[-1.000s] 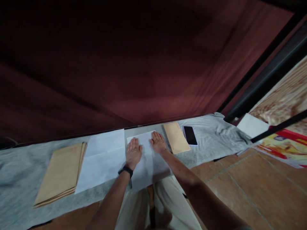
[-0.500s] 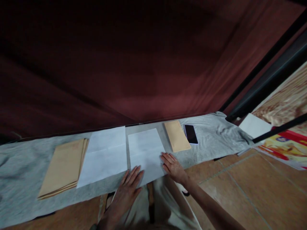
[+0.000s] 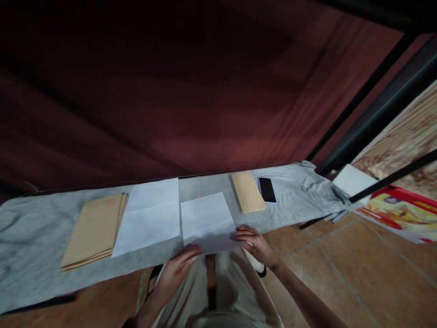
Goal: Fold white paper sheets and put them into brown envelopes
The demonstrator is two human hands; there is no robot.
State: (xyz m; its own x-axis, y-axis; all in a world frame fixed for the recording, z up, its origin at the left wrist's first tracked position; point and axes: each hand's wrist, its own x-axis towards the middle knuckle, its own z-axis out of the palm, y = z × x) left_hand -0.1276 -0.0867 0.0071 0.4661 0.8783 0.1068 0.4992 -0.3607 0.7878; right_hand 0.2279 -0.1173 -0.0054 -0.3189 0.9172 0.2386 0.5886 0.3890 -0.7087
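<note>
A creased sheet of white paper (image 3: pixel 207 217) lies in front of me, its near edge raised slightly off the cloth. My left hand (image 3: pixel 180 264) grips that edge at the left corner, fingers closed over it. At the right corner my right hand (image 3: pixel 254 243) pinches the same sheet, its fingers a little blurred. To the left lies a larger white sheet (image 3: pixel 150 214) with a fold line across it. Beyond that sits a stack of brown envelopes (image 3: pixel 94 230). Right of my sheet is a smaller brown envelope (image 3: pixel 248 191), with a dark-screened phone (image 3: pixel 267 190) beside it.
Everything rests on a narrow bench covered with grey cloth (image 3: pixel 293 200), against a dark red curtain (image 3: pixel 205 146). Black metal bars (image 3: pixel 362 95) stand at the right. A red and yellow printed box (image 3: pixel 406 212) and a white panel (image 3: pixel 353 180) are beside the tiled floor (image 3: pixel 327 273).
Both hands went from lying flat on the sheet to gripping its near corners. The sheet has moved toward me and its near edge has lifted. The view has shifted slightly.
</note>
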